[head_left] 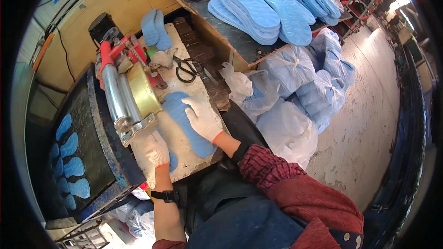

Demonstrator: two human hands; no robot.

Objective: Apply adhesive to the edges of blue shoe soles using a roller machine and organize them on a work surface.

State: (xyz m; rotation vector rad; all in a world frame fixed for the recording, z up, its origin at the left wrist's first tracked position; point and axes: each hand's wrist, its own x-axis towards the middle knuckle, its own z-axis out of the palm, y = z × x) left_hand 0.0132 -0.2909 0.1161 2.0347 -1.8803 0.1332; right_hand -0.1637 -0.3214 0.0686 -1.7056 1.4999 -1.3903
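Observation:
Both my hands wear white knitted gloves with orange cuffs. My right hand (203, 121) lies with fingers outstretched over the right edge of a blue shoe sole (177, 108), which rests flat on a worn pale board (187, 168). My left hand (151, 150) is at the board's left side, close to the end bracket of a red press-like machine (109, 57) with shiny metal rollers (117, 97) and a brass-coloured drum (142, 90). Its fingertips are partly hidden by the bracket. A second blue piece (173, 161) peeks out beside that hand; whether it is gripped does not show.
Black-handled scissors (187, 70), a crumpled cloth (162, 59) and two blue soles (156, 30) lie farther up the board. Stacked blue soles (251, 11) cover a dark table. Filled plastic bags (288, 129) stand on the right. Several blue pieces (74, 167) lie on the dark left surface.

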